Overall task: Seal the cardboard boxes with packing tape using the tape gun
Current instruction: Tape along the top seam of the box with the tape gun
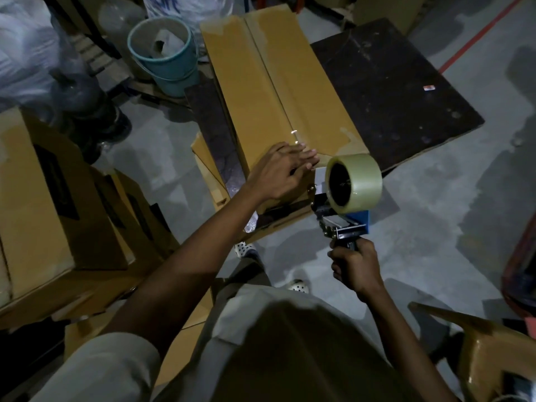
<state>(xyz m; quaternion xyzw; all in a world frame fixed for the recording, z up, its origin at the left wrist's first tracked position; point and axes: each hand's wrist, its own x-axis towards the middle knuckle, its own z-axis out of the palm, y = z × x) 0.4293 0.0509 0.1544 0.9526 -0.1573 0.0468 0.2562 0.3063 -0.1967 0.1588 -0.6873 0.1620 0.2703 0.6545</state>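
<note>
Cardboard box (278, 91) lies at twelve o'clock; my left hand (282, 174) presses its near end, fingers (306, 156) straight. At four o'clock, my right hand (355, 266) grips the tape gun (348, 198).

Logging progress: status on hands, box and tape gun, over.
Left hand flat on cardboard box, near end. Right hand grips tape gun at that end. Nothing blocking.

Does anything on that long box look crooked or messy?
Slightly. On the long cardboard box, a shiny tape patch near the tape gun lies slanted and wrinkled rather than square to the edge. The left hand lies flat on the box and the right hand grips the gun's handle; nothing looks spilled.
</note>
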